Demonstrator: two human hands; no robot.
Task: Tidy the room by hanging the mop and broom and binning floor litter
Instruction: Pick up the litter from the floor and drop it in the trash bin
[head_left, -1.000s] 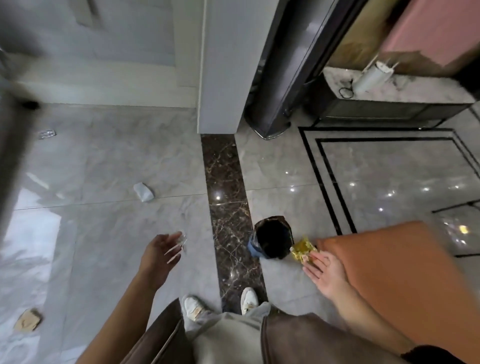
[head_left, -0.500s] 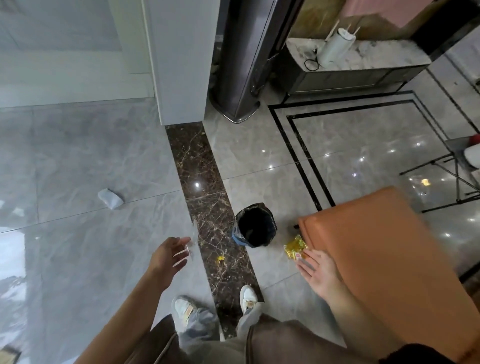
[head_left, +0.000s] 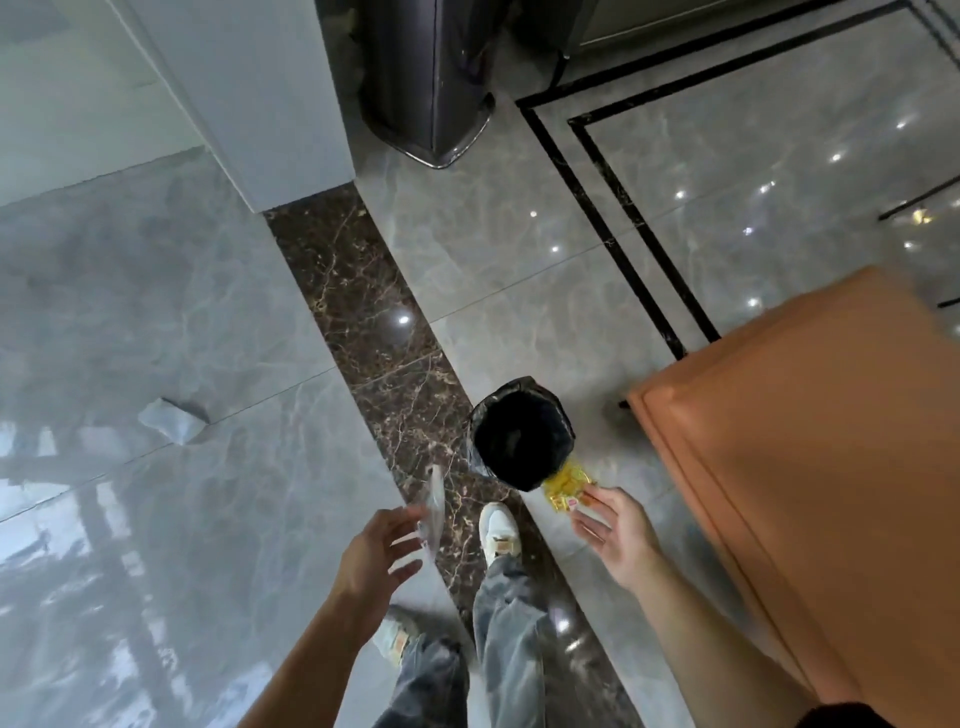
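Observation:
A small bin lined with a black bag stands on the floor just ahead of my feet. My right hand pinches a crumpled yellow wrapper right beside the bin's near rim. My left hand holds a clear plastic wrapper by the fingertips, left of the bin and over the dark marble strip. A crumpled white paper scrap lies on the grey tiles to the left. No mop or broom is in view.
An orange upholstered seat stands close on the right. A white pillar and a dark metal appliance base rise ahead. My two feet in white shoes stand on the dark marble strip.
I have stepped closer to the bin and the view tilted down. My right hand lifted the yellow wrapper up to the bin's rim. My left hand still carries the clear wrapper.

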